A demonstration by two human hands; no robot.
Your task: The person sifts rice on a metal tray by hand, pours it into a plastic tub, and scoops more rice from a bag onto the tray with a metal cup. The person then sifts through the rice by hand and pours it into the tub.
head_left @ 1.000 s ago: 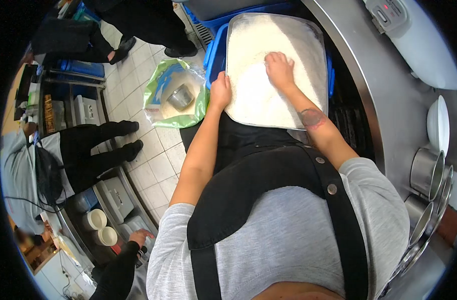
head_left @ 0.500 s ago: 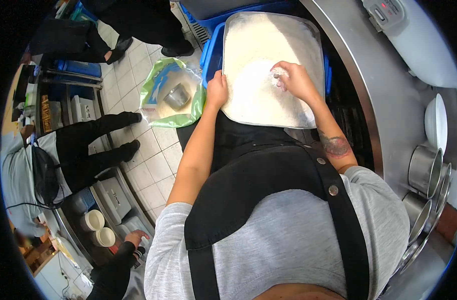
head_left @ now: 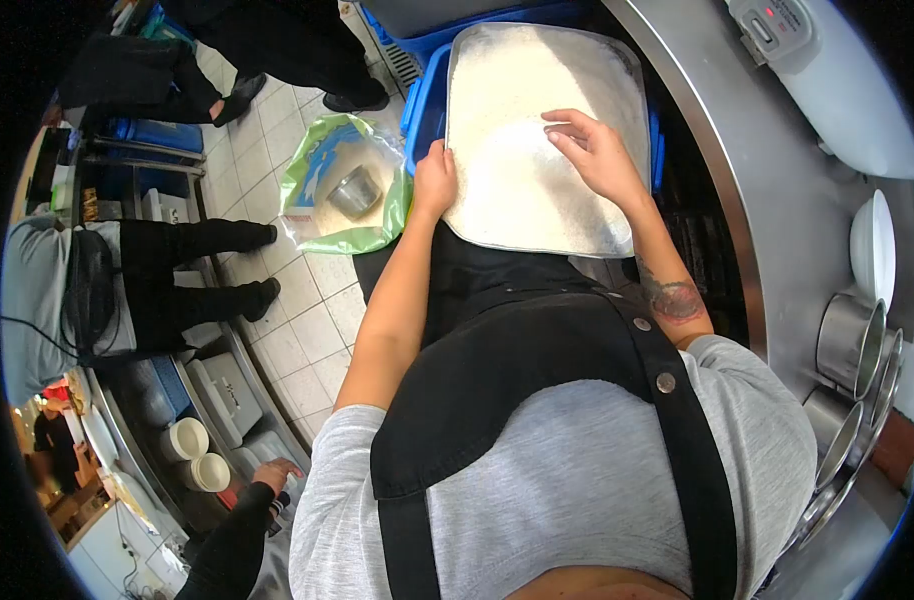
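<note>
A wide tray with rounded corners is in front of my body, filled with pale, fine grains that look like rice. My left hand grips the tray's left rim, fingers closed around the edge. Over the right half of the tray, my right hand hovers with thumb and fingers apart and nothing visible in them. Under the tray is a blue bin, its left side showing. To the left, an open green bag on the floor holds similar pale stuff and a metal cup.
A steel counter curves along the right, carrying a white bowl and metal pots. Co-workers stand at left, one in dark trousers; another person's hand reaches over containers. Tiled floor lies between.
My right hand has let the clump of grains drop and its fingers have opened, rising slightly. My left hand stays on the rim. The co-worker at left has shifted.
</note>
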